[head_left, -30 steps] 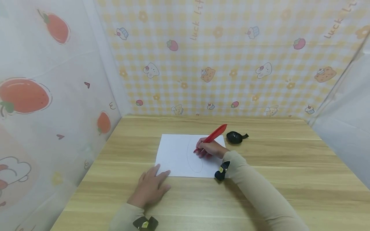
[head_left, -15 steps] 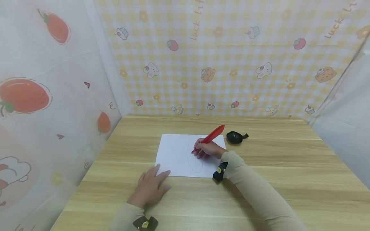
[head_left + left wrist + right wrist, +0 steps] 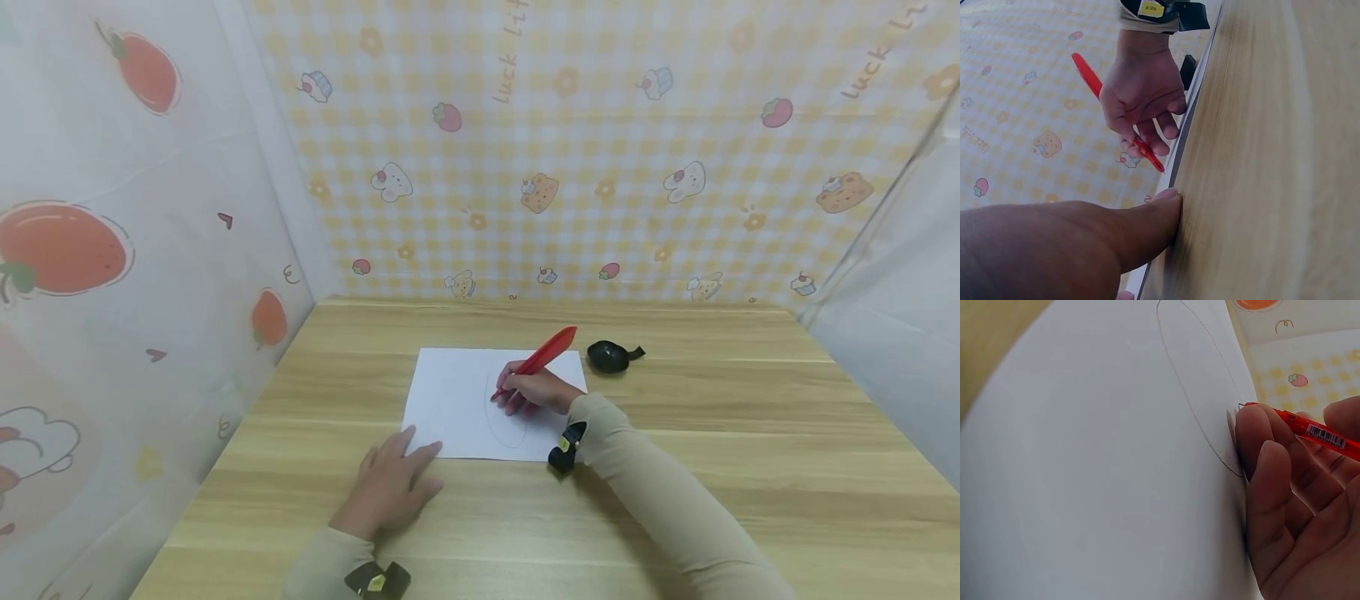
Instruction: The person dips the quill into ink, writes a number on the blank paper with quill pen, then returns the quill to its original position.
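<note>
A sheet of white paper (image 3: 450, 400) lies on the table with a thin pencil-like curved outline (image 3: 1191, 409) drawn on it. My right hand (image 3: 536, 392) pinches a red pen (image 3: 551, 348) with a broad, feather-like upper end. Its tip is at the paper, inside the left side of the outline, while the fingers hide part of the curve. In the right wrist view, a barcode label shows on the red pen (image 3: 1325, 434). My left hand (image 3: 393, 483) rests with fingers spread, fingertips on the paper's near left corner.
Just right of the paper's far corner lies a shiny black rounded object (image 3: 609, 357) with a short tail. The wooden table (image 3: 750, 417) meets a yellow checked cloth (image 3: 562, 150) behind and a fruit-printed cloth (image 3: 187, 208) at the left.
My right hand has slid a little left and slightly nearer with the red pen, its tip moving towards the outline's left side. The left hand and the paper have stayed put.
</note>
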A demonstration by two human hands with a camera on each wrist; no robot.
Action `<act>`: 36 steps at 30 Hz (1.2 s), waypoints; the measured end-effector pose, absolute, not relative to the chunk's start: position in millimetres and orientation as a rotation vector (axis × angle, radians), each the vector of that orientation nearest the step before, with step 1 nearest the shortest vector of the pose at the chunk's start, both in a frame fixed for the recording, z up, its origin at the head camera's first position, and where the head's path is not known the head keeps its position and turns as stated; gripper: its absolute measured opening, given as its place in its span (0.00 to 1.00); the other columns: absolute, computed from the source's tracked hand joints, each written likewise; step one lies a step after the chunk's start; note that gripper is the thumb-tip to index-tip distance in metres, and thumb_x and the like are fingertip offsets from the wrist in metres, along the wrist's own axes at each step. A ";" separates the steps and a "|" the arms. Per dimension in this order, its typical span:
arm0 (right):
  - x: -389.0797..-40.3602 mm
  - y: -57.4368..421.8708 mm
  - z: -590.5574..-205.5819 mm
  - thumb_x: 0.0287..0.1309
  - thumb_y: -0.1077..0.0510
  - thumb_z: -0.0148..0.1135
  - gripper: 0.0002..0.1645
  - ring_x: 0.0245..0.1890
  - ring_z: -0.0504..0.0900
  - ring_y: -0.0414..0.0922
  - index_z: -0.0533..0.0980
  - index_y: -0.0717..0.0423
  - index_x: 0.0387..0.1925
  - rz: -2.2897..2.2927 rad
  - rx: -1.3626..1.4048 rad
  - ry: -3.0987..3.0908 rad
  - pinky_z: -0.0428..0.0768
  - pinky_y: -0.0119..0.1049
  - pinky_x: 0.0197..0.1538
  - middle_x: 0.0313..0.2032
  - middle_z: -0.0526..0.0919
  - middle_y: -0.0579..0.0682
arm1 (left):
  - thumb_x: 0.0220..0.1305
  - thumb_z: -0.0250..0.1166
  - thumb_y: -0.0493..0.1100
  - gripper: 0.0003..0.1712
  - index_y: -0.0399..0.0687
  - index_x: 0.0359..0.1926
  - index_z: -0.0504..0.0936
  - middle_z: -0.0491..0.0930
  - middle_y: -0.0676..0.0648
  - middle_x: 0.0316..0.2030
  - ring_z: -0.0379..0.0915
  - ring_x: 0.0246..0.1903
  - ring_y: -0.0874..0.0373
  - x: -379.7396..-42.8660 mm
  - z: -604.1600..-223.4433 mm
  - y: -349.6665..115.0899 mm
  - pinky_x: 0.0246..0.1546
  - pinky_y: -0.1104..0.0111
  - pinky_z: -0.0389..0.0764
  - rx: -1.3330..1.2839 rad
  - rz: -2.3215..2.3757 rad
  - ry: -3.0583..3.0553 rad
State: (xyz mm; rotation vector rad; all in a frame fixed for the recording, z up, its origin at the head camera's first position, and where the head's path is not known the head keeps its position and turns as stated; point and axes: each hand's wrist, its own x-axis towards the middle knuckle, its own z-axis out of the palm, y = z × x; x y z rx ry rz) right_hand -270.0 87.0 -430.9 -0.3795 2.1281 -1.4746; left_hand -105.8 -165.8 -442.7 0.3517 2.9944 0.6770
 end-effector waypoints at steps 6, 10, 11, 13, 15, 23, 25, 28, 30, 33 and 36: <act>-269.7 85.1 -431.7 0.63 0.61 0.49 0.09 0.27 0.84 0.46 0.76 0.59 0.36 -1.465 -0.377 2.125 0.77 0.33 0.26 0.32 0.86 0.54 | 0.66 0.61 0.53 0.27 0.54 0.64 0.75 0.59 0.35 0.70 0.50 0.69 0.35 -105.8 -443.0 -166.0 0.65 0.35 0.46 0.359 0.680 2.999; -267.7 83.5 -430.7 0.63 0.61 0.49 0.10 0.27 0.84 0.46 0.76 0.60 0.37 -1.468 -0.390 2.122 0.78 0.33 0.27 0.32 0.86 0.54 | 0.66 0.62 0.53 0.27 0.54 0.64 0.75 0.59 0.34 0.70 0.50 0.69 0.35 -106.1 -443.2 -166.6 0.65 0.35 0.46 0.363 0.683 3.003; -267.0 82.9 -430.2 0.63 0.61 0.49 0.10 0.27 0.84 0.46 0.76 0.60 0.37 -1.467 -0.395 2.119 0.78 0.33 0.27 0.33 0.86 0.54 | 0.66 0.62 0.53 0.27 0.54 0.64 0.75 0.59 0.34 0.70 0.50 0.69 0.35 -106.1 -443.3 -166.7 0.65 0.35 0.46 0.363 0.682 3.004; -265.7 81.9 -429.4 0.64 0.61 0.49 0.10 0.27 0.84 0.46 0.76 0.60 0.37 -1.465 -0.404 2.112 0.78 0.33 0.27 0.33 0.86 0.54 | 0.66 0.62 0.53 0.27 0.54 0.64 0.75 0.59 0.35 0.70 0.50 0.69 0.35 -106.3 -443.6 -166.8 0.65 0.35 0.46 0.360 0.679 3.002; -264.8 80.8 -428.9 0.64 0.61 0.49 0.10 0.27 0.84 0.46 0.76 0.60 0.37 -1.462 -0.413 2.104 0.78 0.33 0.28 0.33 0.86 0.54 | 0.66 0.62 0.53 0.27 0.54 0.64 0.75 0.59 0.35 0.70 0.50 0.69 0.35 -106.3 -443.8 -166.8 0.65 0.35 0.46 0.357 0.676 3.000; -264.6 79.8 -430.6 0.63 0.61 0.49 0.10 0.27 0.84 0.45 0.76 0.61 0.37 -1.456 -0.417 2.099 0.77 0.33 0.26 0.33 0.86 0.54 | 0.66 0.61 0.54 0.27 0.55 0.65 0.74 0.58 0.35 0.70 0.49 0.69 0.36 -106.6 -444.1 -167.1 0.65 0.36 0.45 0.355 0.679 2.989; -264.9 79.9 -431.0 0.63 0.61 0.49 0.10 0.27 0.84 0.45 0.76 0.60 0.37 -1.459 -0.419 2.099 0.77 0.33 0.27 0.33 0.86 0.54 | 0.66 0.61 0.54 0.28 0.55 0.65 0.74 0.58 0.35 0.70 0.49 0.69 0.36 -106.7 -444.1 -167.1 0.65 0.36 0.45 0.353 0.687 2.987; -265.1 80.0 -430.9 0.63 0.62 0.48 0.10 0.28 0.84 0.46 0.76 0.61 0.37 -1.464 -0.425 2.098 0.78 0.33 0.28 0.33 0.86 0.54 | 0.66 0.61 0.54 0.28 0.55 0.65 0.74 0.57 0.35 0.70 0.49 0.70 0.36 -106.7 -443.5 -166.8 0.65 0.36 0.45 0.352 0.694 2.985; -265.2 80.0 -430.9 0.63 0.62 0.48 0.10 0.28 0.84 0.46 0.76 0.61 0.37 -1.470 -0.431 2.095 0.78 0.33 0.28 0.34 0.86 0.55 | 0.66 0.62 0.54 0.28 0.54 0.65 0.74 0.58 0.35 0.70 0.49 0.69 0.36 -106.5 -443.0 -166.5 0.65 0.35 0.45 0.354 0.700 2.986; -265.6 80.0 -431.4 0.63 0.62 0.48 0.10 0.28 0.84 0.47 0.76 0.62 0.37 -1.476 -0.437 2.088 0.78 0.34 0.29 0.34 0.86 0.55 | 0.66 0.62 0.53 0.28 0.54 0.65 0.74 0.58 0.35 0.70 0.49 0.69 0.36 -106.0 -442.3 -166.3 0.65 0.36 0.45 0.354 0.700 2.986; -265.9 80.0 -432.0 0.64 0.62 0.49 0.10 0.28 0.84 0.47 0.76 0.61 0.37 -1.474 -0.437 2.090 0.79 0.34 0.29 0.34 0.86 0.55 | 0.66 0.62 0.53 0.28 0.54 0.65 0.74 0.58 0.35 0.70 0.49 0.69 0.36 -105.7 -442.1 -166.2 0.65 0.36 0.45 0.354 0.702 2.986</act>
